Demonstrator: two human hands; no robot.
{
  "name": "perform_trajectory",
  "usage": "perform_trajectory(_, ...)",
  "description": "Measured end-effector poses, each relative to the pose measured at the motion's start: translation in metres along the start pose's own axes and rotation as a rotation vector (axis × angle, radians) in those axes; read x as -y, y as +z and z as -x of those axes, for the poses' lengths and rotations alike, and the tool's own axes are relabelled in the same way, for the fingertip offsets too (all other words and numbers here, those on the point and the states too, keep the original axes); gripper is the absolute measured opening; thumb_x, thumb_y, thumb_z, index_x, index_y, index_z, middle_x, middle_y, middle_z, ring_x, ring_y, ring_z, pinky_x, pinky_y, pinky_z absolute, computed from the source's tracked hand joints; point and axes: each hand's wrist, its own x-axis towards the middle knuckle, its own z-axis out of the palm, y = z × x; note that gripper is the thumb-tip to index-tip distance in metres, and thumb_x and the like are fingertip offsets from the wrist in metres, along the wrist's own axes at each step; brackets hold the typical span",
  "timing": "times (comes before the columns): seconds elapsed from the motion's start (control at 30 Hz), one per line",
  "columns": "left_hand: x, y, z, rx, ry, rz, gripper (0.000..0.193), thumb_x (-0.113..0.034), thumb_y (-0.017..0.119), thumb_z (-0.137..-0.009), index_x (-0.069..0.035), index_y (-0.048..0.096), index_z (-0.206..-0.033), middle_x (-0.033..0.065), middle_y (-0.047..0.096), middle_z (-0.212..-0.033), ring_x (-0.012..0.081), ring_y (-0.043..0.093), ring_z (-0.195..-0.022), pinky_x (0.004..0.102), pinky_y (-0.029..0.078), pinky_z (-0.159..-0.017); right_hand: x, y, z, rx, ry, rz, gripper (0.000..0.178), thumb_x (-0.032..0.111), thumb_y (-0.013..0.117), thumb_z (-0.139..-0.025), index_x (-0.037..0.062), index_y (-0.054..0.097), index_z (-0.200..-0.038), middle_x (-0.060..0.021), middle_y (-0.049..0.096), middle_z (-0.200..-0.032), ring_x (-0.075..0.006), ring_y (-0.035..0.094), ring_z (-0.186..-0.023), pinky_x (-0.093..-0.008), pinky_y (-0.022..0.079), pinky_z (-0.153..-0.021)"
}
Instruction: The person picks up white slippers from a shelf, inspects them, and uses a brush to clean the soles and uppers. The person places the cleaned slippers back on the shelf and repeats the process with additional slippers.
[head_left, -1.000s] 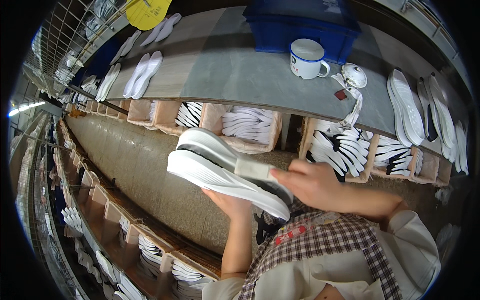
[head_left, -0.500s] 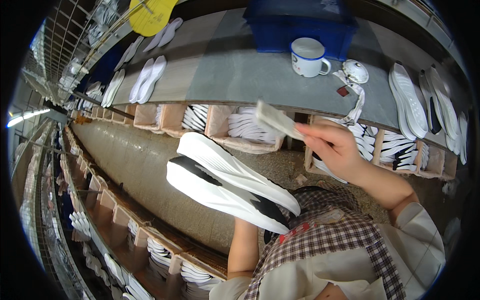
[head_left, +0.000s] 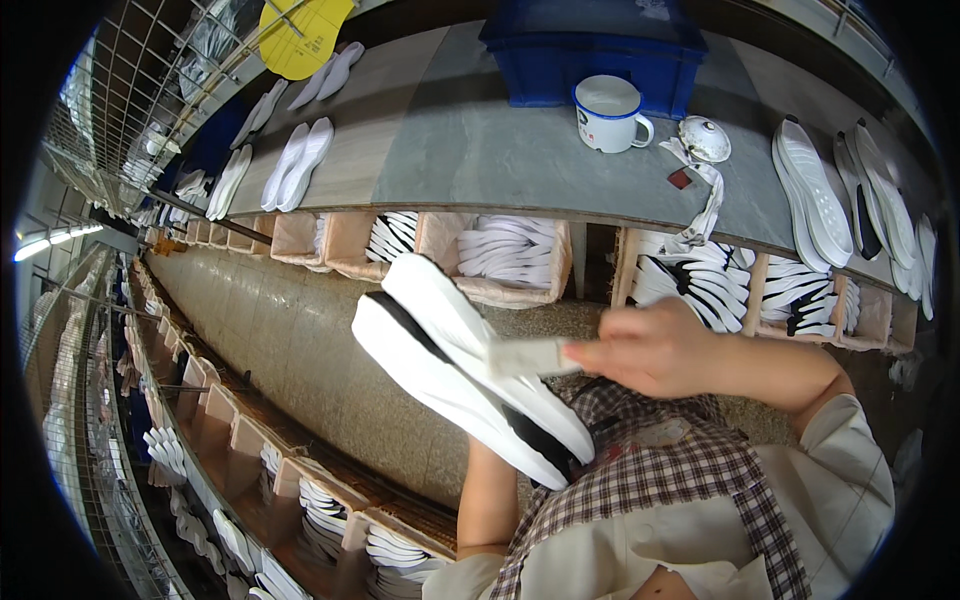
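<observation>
L hand [head_left: 560, 462] mostly hidden under white sole pair [head_left: 470, 370], propping it steady, grip unclear; R hand [head_left: 655, 350] fingers pinched white strip [head_left: 530, 356] vs top sole

Grey shelf [head_left: 470, 150] runs across the top, edge bowed by the lens. On it, L to R: yellow sheet [head_left: 300, 35] far back w/ a white sole pair [head_left: 330, 72] just beside; another white sole pair [head_left: 298, 163] nearer the front edge; more soles [head_left: 228, 185] further left, too small to count. Blue crate [head_left: 600, 45] at the back centre, white enamel mug [head_left: 608, 112] just in front of it. Round white lid [head_left: 705, 138] beside the mug, a pale strip [head_left: 708, 195], prob. cloth, trailing off the front edge, small dark red bit [head_left: 680, 179] touching it. Right end: row of white soles [head_left: 815, 190] lying side by side.
</observation>
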Motion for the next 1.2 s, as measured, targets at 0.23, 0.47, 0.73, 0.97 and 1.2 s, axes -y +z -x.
perform_trajectory(0.23,-0.003,0.017,0.011,-0.082,0.066,-0.103,0.041,-0.033,0.048,-0.096,-0.004,0.048,-0.125,0.0105,0.059,-0.109,0.0201,0.060,-0.094,0.0296,0.055,-0.075,-0.006,0.000,0.014,0.039,-0.048,-0.004,0.029,0.020,0.064,-0.083,0.0183,0.066,-0.111,0.0021,0.045,-0.064,-0.0096,0.044,-0.043,-0.0266,0.035,-0.035)
perform_trajectory(0.47,0.000,0.026,0.025,-0.016,0.101,-0.202,0.040,-0.032,0.048,-0.096,-0.004,0.049,-0.124,0.0108,0.060,-0.109,0.0202,0.061,-0.094,0.0286,0.055,-0.074,-0.026,0.004,0.016,0.005,-0.076,0.261,0.026,0.014,0.064,-0.081,0.0176,0.068,-0.106,0.0012,0.048,-0.066,-0.0094,0.047,-0.046,-0.0248,0.036,-0.036)
perform_trajectory(0.73,-0.006,0.008,0.020,-0.154,0.012,-0.077,0.039,-0.032,0.046,-0.095,-0.003,0.049,-0.121,0.0115,0.059,-0.104,0.0203,0.061,-0.086,0.0291,0.054,-0.070,-0.009,-0.029,0.029,0.008,-0.070,-0.054,0.031,0.016,0.070,-0.075,0.0170,0.070,-0.105,0.0005,0.044,-0.063,-0.0116,0.045,-0.045,-0.0270,0.033,-0.036)
perform_trajectory(0.97,-0.003,0.028,0.038,-0.338,0.070,-0.315,0.037,-0.024,0.038,-0.098,0.000,0.044,-0.125,0.0139,0.058,-0.111,0.0221,0.063,-0.091,0.0305,0.057,-0.075,0.002,-0.024,0.021,0.208,-0.092,0.193,0.042,0.018,0.064,-0.073,0.0183,0.063,-0.116,0.0022,0.040,-0.067,-0.0093,0.044,-0.045,-0.0255,0.031,-0.033)
perform_trajectory(1.2,0.003,0.015,0.032,-0.358,0.041,-0.333,0.037,-0.026,0.044,-0.096,0.000,0.047,-0.122,0.0137,0.059,-0.108,0.0233,0.063,-0.092,0.0309,0.056,-0.076,0.002,-0.020,0.027,0.157,-0.193,0.247,0.034,0.020,0.059,-0.082,0.0238,0.063,-0.116,0.0016,0.040,-0.064,-0.0104,0.043,-0.044,-0.0250,0.032,-0.032)
